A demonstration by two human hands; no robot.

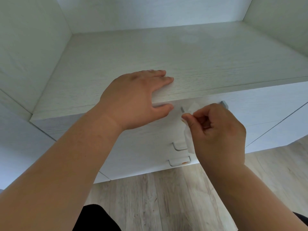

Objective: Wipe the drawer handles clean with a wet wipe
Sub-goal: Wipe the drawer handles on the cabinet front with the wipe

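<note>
The top handle [224, 104] is mostly hidden behind the right hand [218, 130] and the wipe [189, 140]; only its two ends show. The middle handle [179, 146] is covered on its right side by the wipe. A small orange mark on the bottom handle [179, 161] is too small to identify. The counter [166, 60] is cut off at the right edge.

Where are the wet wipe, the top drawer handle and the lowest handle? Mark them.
wet wipe [189, 140], head view, its hanging lower part.
top drawer handle [224, 104], head view, its right end.
lowest handle [179, 161], head view, its bar's middle.
</note>
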